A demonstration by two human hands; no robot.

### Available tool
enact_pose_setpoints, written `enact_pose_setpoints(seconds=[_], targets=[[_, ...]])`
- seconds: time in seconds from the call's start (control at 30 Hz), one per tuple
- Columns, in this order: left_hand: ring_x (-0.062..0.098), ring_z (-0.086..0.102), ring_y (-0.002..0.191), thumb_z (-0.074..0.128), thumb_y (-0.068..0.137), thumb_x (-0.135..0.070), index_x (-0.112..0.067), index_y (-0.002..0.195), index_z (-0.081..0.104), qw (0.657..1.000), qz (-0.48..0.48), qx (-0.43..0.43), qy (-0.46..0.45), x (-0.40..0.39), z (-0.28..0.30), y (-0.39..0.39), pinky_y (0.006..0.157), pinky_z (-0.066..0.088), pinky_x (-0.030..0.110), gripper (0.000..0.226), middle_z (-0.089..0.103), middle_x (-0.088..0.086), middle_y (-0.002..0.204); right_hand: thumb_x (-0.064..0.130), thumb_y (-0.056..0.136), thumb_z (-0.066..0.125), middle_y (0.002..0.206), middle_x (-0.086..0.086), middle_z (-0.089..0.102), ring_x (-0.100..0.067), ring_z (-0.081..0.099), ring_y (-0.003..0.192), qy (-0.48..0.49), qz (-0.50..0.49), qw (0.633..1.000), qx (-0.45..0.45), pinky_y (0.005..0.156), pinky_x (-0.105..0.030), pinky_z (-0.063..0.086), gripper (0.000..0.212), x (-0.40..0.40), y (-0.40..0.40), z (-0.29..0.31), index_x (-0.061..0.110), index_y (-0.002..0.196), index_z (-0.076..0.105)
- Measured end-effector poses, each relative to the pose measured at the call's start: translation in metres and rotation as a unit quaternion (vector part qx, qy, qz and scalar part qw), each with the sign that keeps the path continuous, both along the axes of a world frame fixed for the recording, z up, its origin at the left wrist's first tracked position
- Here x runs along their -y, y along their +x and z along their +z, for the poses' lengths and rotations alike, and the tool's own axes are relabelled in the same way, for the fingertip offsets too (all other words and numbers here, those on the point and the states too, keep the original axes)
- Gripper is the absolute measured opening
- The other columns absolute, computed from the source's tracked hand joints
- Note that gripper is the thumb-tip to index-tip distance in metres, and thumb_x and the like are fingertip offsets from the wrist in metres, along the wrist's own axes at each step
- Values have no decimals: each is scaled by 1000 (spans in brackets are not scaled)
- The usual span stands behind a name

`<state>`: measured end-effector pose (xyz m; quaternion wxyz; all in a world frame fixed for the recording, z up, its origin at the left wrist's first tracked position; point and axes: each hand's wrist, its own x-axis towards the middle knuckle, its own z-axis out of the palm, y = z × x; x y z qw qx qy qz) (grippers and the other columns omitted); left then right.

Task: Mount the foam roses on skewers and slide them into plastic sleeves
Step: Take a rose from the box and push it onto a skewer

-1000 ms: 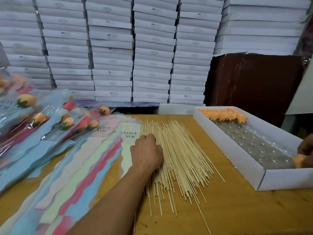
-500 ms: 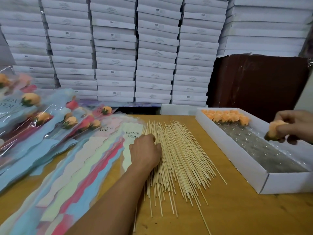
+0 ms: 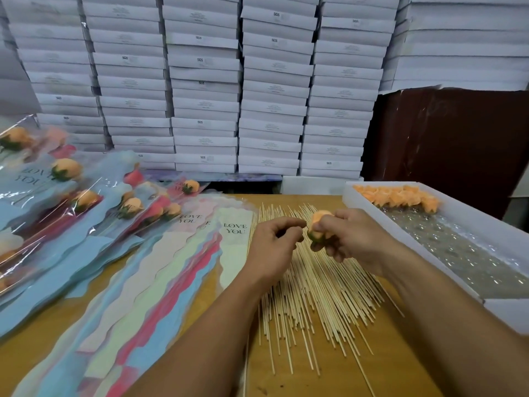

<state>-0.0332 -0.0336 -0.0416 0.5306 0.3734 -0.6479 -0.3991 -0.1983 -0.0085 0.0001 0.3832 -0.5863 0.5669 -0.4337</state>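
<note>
My right hand (image 3: 347,236) holds an orange foam rose (image 3: 318,229) with a green base, gripped in its fingers above the pile of bamboo skewers (image 3: 320,290). My left hand (image 3: 273,247) is raised just left of the rose. Its thumb and forefinger are curled in a pinch on a thin skewer that blends into the pile below. Empty plastic sleeves (image 3: 183,270) printed "LOVE YOU" fan out to the left of the skewers. More orange roses (image 3: 398,196) line the far end of the white box (image 3: 415,262).
Finished sleeved roses (image 3: 86,202) are heaped at the far left of the wooden table (image 3: 400,365). Stacks of white cartons (image 3: 206,81) wall the back, with a dark brown panel (image 3: 446,144) at the right. Bubble wrap lines the box.
My right hand has carried the rose from over the box to the middle, above the skewers. My left hand has lifted off the pile and curled into a pinch beside it.
</note>
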Motion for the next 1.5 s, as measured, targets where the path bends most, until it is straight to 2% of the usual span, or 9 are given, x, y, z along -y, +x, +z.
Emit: enact_pose_setpoints(seconds=[0.1, 0.23, 0.43, 0.6, 0.83, 0.93, 1.07, 1.2, 1.5], targets=[[-6, 59, 68, 56, 91, -8, -23, 93, 76, 999, 38, 31, -6, 3, -1, 1, 63, 45, 11, 25, 69, -13, 74, 19, 90, 64, 69, -13, 71, -13, 53, 49, 20, -1, 1000, 22, 45, -26, 40, 13, 16, 11, -8, 7, 86, 64], [10, 64, 93, 56, 93, -11, -14, 112, 72, 966, 193, 165, -38, 13, -6, 8, 88, 50, 27, 26, 71, -3, 101, 24, 88, 62, 60, -6, 66, -11, 47, 44, 53, -32, 998, 33, 40, -22, 36, 17, 35, 24, -15, 10, 79, 66], [3, 66, 72, 60, 91, -16, -22, 95, 75, 999, -14, 21, 41, 16, -5, 16, 63, 50, 19, 16, 74, 2, 84, 39, 89, 74, 57, -4, 66, -10, 49, 42, 14, -46, 998, 45, 39, -23, 38, 33, 47, 39, -35, 10, 78, 65], [6, 63, 68, 73, 87, -18, -16, 99, 76, 995, 75, -45, 55, 26, -7, 16, 63, 50, 21, 12, 74, 1, 84, 57, 101, 47, 63, -8, 70, -12, 50, 44, 23, -46, 996, 77, 40, -24, 38, 56, 55, 36, -30, 8, 86, 71], [23, 60, 71, 68, 84, -18, -7, 91, 67, 938, 244, -210, 127, 35, -5, 23, 73, 55, 44, 13, 70, 14, 87, 27, 94, 70, 76, -8, 70, -18, 56, 60, -17, -119, 949, -291, 48, -25, 37, 27, 85, 65, -30, 8, 75, 68], [29, 64, 78, 67, 85, -21, -10, 93, 65, 929, 268, -224, 126, 34, -5, 25, 82, 57, 50, 14, 70, 15, 93, 32, 91, 73, 72, 0, 47, -23, 52, 73, -6, -137, 928, -346, 51, -28, 31, 39, 99, 83, -28, 14, 69, 47], [34, 68, 88, 68, 84, -22, -13, 94, 64, 933, 270, -208, 115, 33, -4, 25, 83, 57, 53, 13, 70, 14, 94, 16, 94, 64, 92, -4, 53, -26, 51, 85, 12, -147, 908, -393, 66, -33, 41, 7, 111, 94, -28, 14, 94, 58], [34, 68, 90, 68, 85, -24, -13, 94, 65, 936, 264, -202, 112, 34, -5, 24, 85, 57, 53, 15, 70, 13, 93, 3, 89, 58, 75, -4, 46, -22, 47, 65, 44, -169, 911, -372, 51, -27, 35, 20, 117, 91, -27, 12, 74, 48], [30, 69, 82, 68, 85, -22, -16, 99, 63, 943, 241, -203, 112, 34, -5, 21, 79, 57, 45, 16, 71, 12, 93, 8, 89, 60, 64, -6, 65, -15, 55, 43, 85, -156, 970, -168, 37, -20, 37, 13, 109, 67, -21, 5, 78, 66]])
